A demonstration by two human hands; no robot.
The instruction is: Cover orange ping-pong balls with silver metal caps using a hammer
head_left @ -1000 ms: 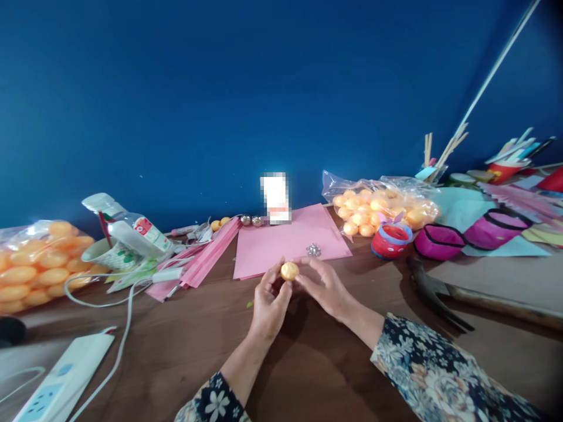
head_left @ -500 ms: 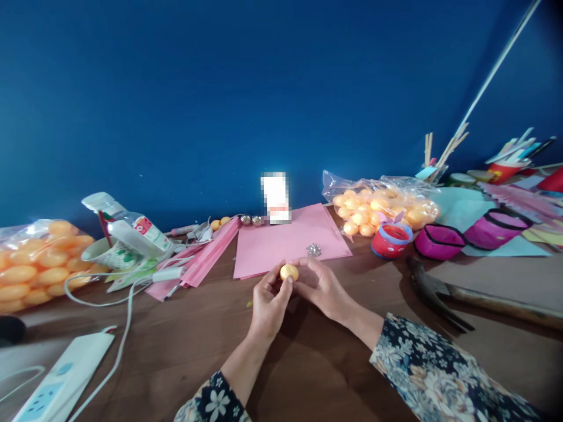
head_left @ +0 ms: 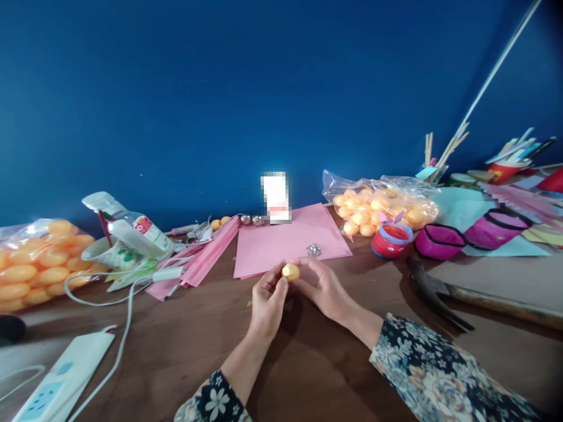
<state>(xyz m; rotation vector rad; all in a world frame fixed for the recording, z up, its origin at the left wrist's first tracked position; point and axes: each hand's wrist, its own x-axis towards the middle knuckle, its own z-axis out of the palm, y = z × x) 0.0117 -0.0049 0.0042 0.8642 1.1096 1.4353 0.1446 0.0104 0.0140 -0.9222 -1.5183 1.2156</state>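
Observation:
A small yellow-orange ball (head_left: 291, 272) is held between my two hands above the brown table (head_left: 211, 340). My left hand (head_left: 268, 302) pinches it from the left, with the thumb at its lower side. From the right, the fingers of my right hand (head_left: 323, 290) curl around the ball, their tips partly behind it. Just beyond my hands lie sheets of pink paper (head_left: 281, 246), with a cluster of small silvery pieces (head_left: 314, 250) on the near right part.
Clear bags of orange balls lie at left (head_left: 48, 264) and back right (head_left: 373, 205). A hammer (head_left: 440, 293) rests on the right, near a red pot (head_left: 390, 240) and purple pouches (head_left: 440, 241). At left are a power strip (head_left: 65, 375), white cable, cup (head_left: 109, 256) and tipped bottle (head_left: 149, 231).
The ball has shifted very slightly to the right and turned a little. My left thumb has moved from its front toward its lower left side. Everything else looks the same.

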